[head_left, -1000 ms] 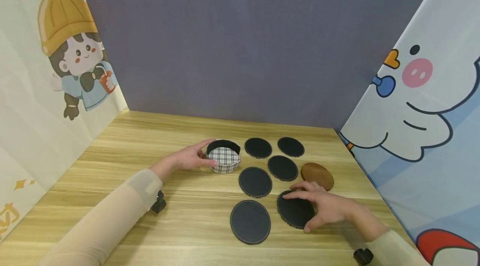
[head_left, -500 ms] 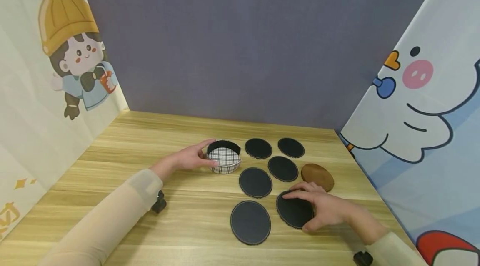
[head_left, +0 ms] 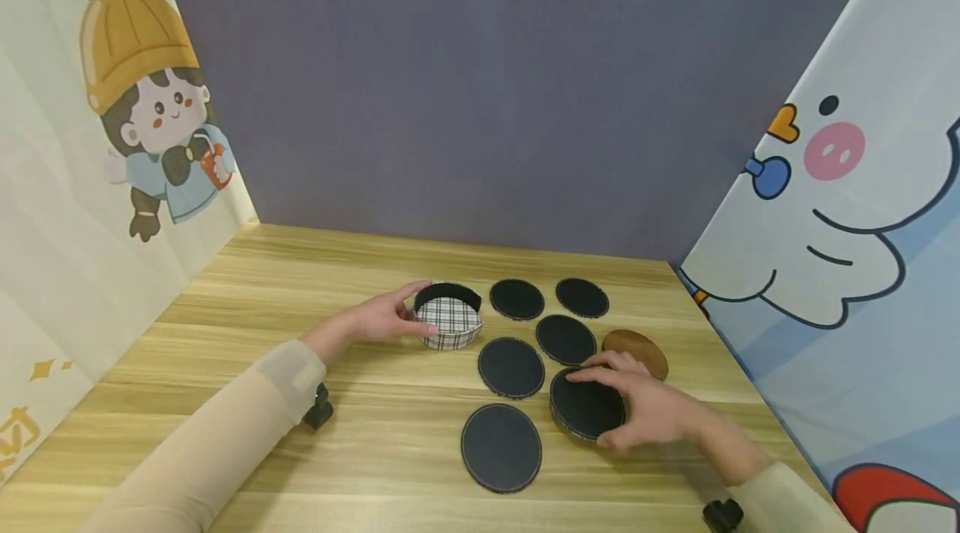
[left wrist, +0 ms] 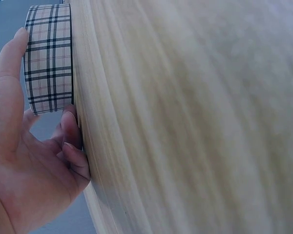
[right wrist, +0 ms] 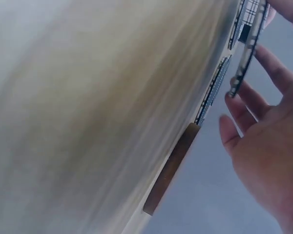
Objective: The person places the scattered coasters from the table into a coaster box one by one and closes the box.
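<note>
A round plaid coaster holder (head_left: 450,316) with a black inner wall stands on the wooden table. My left hand (head_left: 375,319) grips its left side, the thumb on the front and a finger behind. In the left wrist view, the thumb lies along the holder's checked wall (left wrist: 49,63). My right hand (head_left: 648,406) pinches a round black coaster (head_left: 585,404) with light edge stitching by its rim. The right wrist view shows that coaster (right wrist: 246,53) raised off the tabletop, tilted, with the fingertips at its edge.
Several black coasters lie flat, among them one near the front (head_left: 501,448) and one at the back right (head_left: 582,298). A brown round disc (head_left: 645,352) sits just behind my right hand. A grey back panel (head_left: 450,99) and printed side panels border the table.
The black coaster in my right hand has come up from the table and shifted slightly back, and the hand rose with it. My left hand and the holder stay in place.
</note>
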{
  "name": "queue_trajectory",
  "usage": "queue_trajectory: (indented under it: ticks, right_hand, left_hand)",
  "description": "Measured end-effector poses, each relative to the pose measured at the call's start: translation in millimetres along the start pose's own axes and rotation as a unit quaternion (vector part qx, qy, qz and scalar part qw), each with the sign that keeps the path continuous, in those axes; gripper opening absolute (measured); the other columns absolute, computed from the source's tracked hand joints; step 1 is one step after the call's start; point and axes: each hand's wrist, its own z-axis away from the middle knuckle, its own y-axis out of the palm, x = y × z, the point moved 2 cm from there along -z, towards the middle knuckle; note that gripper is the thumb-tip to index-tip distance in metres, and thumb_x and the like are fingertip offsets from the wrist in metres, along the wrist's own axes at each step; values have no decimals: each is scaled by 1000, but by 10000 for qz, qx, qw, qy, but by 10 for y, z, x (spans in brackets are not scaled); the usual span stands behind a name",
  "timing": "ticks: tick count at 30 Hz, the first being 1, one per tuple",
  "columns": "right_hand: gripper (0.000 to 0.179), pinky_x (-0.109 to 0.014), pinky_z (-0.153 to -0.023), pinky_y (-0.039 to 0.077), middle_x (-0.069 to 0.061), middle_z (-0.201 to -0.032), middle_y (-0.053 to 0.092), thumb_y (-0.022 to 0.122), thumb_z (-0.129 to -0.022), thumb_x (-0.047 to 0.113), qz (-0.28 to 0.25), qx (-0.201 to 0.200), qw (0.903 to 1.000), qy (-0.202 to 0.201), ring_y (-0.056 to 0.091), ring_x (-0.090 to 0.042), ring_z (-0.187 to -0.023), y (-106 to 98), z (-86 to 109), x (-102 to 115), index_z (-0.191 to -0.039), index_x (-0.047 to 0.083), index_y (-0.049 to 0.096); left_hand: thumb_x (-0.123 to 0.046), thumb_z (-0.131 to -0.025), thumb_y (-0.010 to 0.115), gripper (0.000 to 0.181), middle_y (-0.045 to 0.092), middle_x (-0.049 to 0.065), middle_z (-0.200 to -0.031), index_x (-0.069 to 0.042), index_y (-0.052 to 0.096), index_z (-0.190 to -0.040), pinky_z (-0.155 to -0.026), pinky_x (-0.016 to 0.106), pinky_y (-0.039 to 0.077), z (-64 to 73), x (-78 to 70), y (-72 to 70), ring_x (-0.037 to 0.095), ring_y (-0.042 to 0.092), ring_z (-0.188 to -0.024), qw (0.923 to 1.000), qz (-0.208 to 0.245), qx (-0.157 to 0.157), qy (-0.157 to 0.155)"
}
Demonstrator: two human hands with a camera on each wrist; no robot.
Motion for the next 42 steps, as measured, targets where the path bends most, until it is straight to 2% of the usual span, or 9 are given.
queue_trajectory:
  ticks: [6,9,17,24,29,34,42]
  right_hand:
    - [83,-70,-102,39,-2,-150,57,96,-75,42,192,-602,9980,-92,46,-38,-138,-64,-113,29,-152,38,64]
    - [82,-71,-105,37,-3,-150,57,95,-76,40,251,-742,9968,-132,46,-35,-138,-75,-180,53,-152,36,65]
    - [80,-75,-111,31,-5,-153,55,94,-80,43,172,-819,9965,81,44,-39,-143,-58,-360,81,-153,37,63]
    - [78,-68,-111,36,-1,-150,55,94,-81,44,124,-901,9957,153,44,-33,-140,-30,-543,108,-152,39,64]
    - [78,-63,-110,35,-5,-150,56,92,-79,42,193,-989,9949,28,45,-31,-136,-24,-690,125,-152,35,65]
    - [77,-57,-105,37,-6,-155,53,92,-81,47,148,-943,9953,183,42,-27,-134,-19,-809,149,-153,38,64]
    - [76,-63,-108,34,-11,-158,50,90,-84,50,-57,-992,9945,321,40,-36,-142,-53,-975,192,-154,34,64]
  left_hand:
    - [-56,-96,82,111,74,12,-110,-26,14,-178,-88,38,56,9,-5,1,24,69,-101,10000,-17,16,16]
    - [-56,-96,83,112,74,12,-110,-26,14,-178,-87,39,56,13,-8,2,24,69,-101,10000,-29,27,7]
    - [-56,-96,83,111,74,11,-110,-28,14,-178,-91,39,56,12,1,8,23,69,-102,10000,21,10,-13]
    - [-55,-95,84,112,74,12,-109,-27,15,-178,-90,39,56,8,1,3,24,69,-101,10000,35,-3,-7]
    - [-56,-95,84,112,74,12,-109,-27,15,-178,-89,39,56,12,3,-1,24,69,-101,10000,44,-5,4]
    - [-56,-95,84,112,74,12,-110,-26,14,-178,-90,40,57,23,-2,5,24,70,-101,9999,107,18,4]
    - [-55,-95,85,112,74,12,-109,-27,16,-178,-91,41,57,20,-13,13,23,69,-101,10000,76,-37,-1]
